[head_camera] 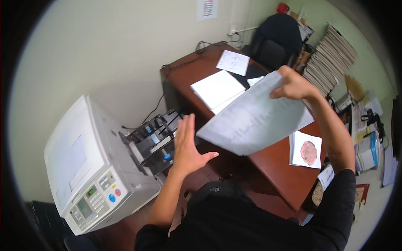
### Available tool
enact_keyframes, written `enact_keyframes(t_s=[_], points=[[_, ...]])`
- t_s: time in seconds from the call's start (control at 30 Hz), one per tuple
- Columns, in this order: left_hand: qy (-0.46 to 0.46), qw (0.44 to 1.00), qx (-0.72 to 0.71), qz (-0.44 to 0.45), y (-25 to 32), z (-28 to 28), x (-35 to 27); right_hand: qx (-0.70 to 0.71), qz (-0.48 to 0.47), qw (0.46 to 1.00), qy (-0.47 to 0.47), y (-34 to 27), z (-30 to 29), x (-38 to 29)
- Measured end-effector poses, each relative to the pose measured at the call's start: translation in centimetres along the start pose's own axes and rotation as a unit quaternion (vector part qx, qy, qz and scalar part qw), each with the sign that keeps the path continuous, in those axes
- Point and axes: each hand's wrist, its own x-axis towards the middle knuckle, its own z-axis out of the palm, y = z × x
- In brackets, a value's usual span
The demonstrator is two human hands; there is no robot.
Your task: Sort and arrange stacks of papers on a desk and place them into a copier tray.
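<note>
My right hand [293,83] grips a large sheet of greyish paper [254,122] by its far upper corner, thumb on the near face. Faint, reversed-looking print shows on that face, and the sheet hangs tilted above the desk edge; I cannot tell if it is more than one sheet. My left hand [188,147] is empty, fingers raised and thumb spread towards the sheet's lower left corner without touching it. Behind that hand is the black paper tray [157,135], with blue-tipped guides, of a white office copier or duplicator [78,150].
A brown wooden desk [276,175] bears a stack of white paper [218,89], a printed sheet [233,62] and papers with a pink picture [309,153]. Beyond stand a black chair [274,40] and a tall paper pile [329,56]. A black cable [157,106] runs behind the tray.
</note>
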Motion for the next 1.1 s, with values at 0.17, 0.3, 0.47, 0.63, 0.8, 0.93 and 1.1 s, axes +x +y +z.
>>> enact_keyframes(t_s=[0.17, 0.3, 0.47, 0.63, 0.8, 0.93, 1.1], points=[[-0.414, 0.779, -0.443, -0.161, -4.5, 12.6, 3.3, -0.101, 0.126, 0.976, -0.147, 9.9, 1.1, 2.1], [-0.389, 0.725, -0.490, -0.287, -6.2, 20.7, 0.2, -0.020, 0.117, 0.954, -0.276, 20.4, 4.2, 6.7], [-0.285, 0.679, -0.541, -0.406, -5.8, 25.3, -2.3, 0.044, 0.118, 0.924, -0.361, 27.0, 9.3, 13.5], [-0.212, 0.678, -0.505, -0.490, -5.2, 26.2, -2.6, -0.043, 0.073, 0.931, -0.355, 29.7, 14.5, 18.1], [-0.138, 0.705, -0.445, -0.535, -4.1, 25.7, -2.9, -0.055, -0.022, 0.993, -0.106, 29.3, 16.0, 15.2], [-0.098, 0.870, -0.152, -0.458, -2.0, 25.2, -2.7, 0.036, 0.051, 0.982, 0.176, 30.9, 16.1, 5.2], [-0.029, 0.927, -0.099, -0.360, -0.9, 24.1, -3.2, -0.064, 0.110, 0.970, 0.209, 29.0, 20.3, -6.8]])
